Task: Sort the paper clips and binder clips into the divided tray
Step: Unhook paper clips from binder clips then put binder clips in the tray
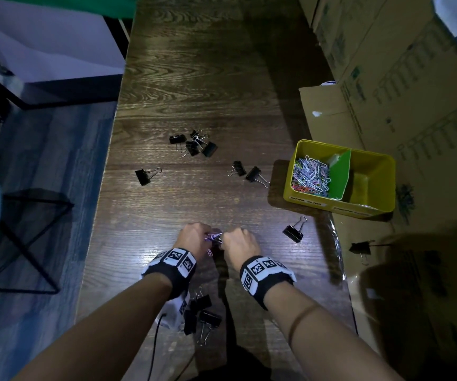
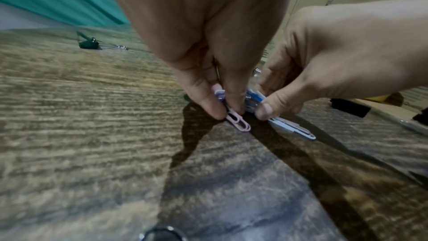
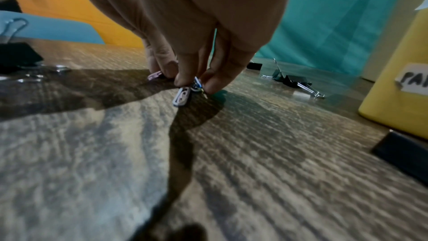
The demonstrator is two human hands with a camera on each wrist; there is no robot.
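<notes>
Both hands pinch paper clips [image 2: 239, 123] at the head view's lower centre, left hand [image 1: 193, 239] and right hand [image 1: 238, 243] side by side; the yellow divided tray [image 1: 370, 160] lies to the right, nearer the right hand.

We find bare table [image 1: 194, 78] across the upper centre of the head view, open for passing. Mid-frame, a cluster of binder clips [image 1: 194, 144] blocks the centre, with a lone binder clip [image 1: 146, 176] left of it and a pair of binder clips [image 1: 245, 171] beside the yellow divided tray [image 1: 370, 210] at right. Cardboard boxes [image 1: 387, 64] wall off the right edge. More binder clips [image 1: 201, 312] lie bottom centre, between our forearms.
</notes>
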